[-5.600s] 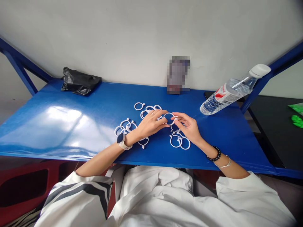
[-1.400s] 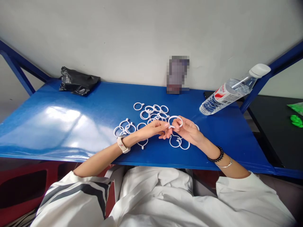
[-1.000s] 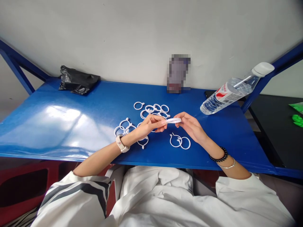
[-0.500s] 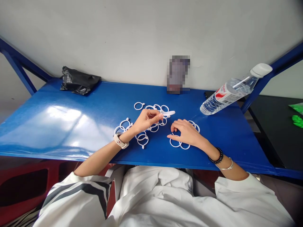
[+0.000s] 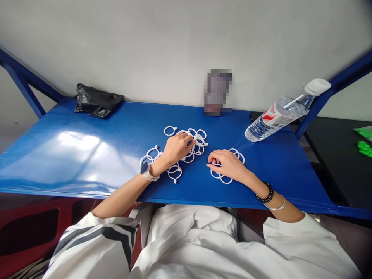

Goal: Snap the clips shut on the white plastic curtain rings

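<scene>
My left hand (image 5: pixel 178 148) is over the middle of the blue table, its thumb and fingers pinched on a white ring (image 5: pixel 199 140) above a pile of similar rings. More white rings (image 5: pixel 174 173) lie below and left of that hand, and a single ring (image 5: pixel 169 131) lies just behind it. To the right, my right hand (image 5: pixel 226 163) rests over several white rings (image 5: pixel 226 179), thumb apart from its curled fingers, with nothing visible between them. Parts of the rings beneath both hands are hidden.
On the blue table (image 5: pixel 122 124), a black plastic bag (image 5: pixel 98 100) lies at the back left. A blurred upright object (image 5: pixel 216 93) leans on the wall. The water bottle (image 5: pixel 273 118) stands at the right, with a dark object behind it. Green items (image 5: pixel 364 148) lie far right.
My left hand has turned over, palm down, and lowered the ring onto the pile; the watch face now shows. My right hand has barely moved.
</scene>
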Motion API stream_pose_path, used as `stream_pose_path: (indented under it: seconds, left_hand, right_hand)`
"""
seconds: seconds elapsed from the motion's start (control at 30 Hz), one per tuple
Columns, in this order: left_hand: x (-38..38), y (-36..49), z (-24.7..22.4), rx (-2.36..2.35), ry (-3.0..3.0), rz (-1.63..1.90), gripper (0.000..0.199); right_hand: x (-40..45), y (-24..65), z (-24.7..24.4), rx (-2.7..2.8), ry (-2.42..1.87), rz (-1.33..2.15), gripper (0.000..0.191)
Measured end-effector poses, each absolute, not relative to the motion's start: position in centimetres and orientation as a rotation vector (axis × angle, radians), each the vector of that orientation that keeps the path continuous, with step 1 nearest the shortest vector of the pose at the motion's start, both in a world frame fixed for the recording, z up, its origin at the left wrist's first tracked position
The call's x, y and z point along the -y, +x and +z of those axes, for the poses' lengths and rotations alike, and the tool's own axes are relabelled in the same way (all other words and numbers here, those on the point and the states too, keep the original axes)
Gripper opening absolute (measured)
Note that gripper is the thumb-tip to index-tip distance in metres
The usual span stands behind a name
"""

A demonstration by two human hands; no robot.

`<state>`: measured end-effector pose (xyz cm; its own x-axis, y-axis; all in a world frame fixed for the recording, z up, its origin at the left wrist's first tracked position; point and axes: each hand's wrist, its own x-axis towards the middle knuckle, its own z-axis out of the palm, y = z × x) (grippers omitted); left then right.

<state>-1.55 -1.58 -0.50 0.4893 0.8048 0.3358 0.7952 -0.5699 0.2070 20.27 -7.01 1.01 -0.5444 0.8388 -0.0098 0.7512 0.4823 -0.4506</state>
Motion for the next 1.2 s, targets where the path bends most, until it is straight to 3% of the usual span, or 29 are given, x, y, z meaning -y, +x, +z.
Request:
stream_pose_path:
  seconds: [0.27, 0.5, 0.67, 0.87, 1.0, 1.2]
  left_hand:
    - [2.6, -1.1, 0.0, -1.142, 2.575, 0.885, 0.038]
    - [5.1, 0.3, 0.2, -0.733, 2.189, 0.801, 0.066]
    - [5.9, 0.9, 0.2, -0.646, 1.969, 0.747, 0.053]
    - [6.4, 1.2, 0.0, -0.637, 1.836, 0.690, 0.057]
    - [6.6, 1.3, -0.3, -0.662, 1.785, 0.661, 0.045]
    - [6.0, 1.1, -0.1, -0.688, 1.759, 0.719, 0.044]
  right_hand:
    - [7.0, 20.3, 0.7, 2.399, -1.150, 0.576, 0.011]
    - [7.7, 20.0, 1.4, 1.875, -0.947, 0.684, 0.006]
    - [8.4, 19.4, 0.8, 1.654, -0.922, 0.844, 0.004]
    - [8.6, 18.8, 0.4, 1.528, -0.992, 0.842, 0.008]
    - [8.7, 18.6, 0.1, 1.526, -1.053, 0.895, 0.014]
    - [8.3, 18.9, 0.2, 1.621, -1.075, 0.847, 0.018]
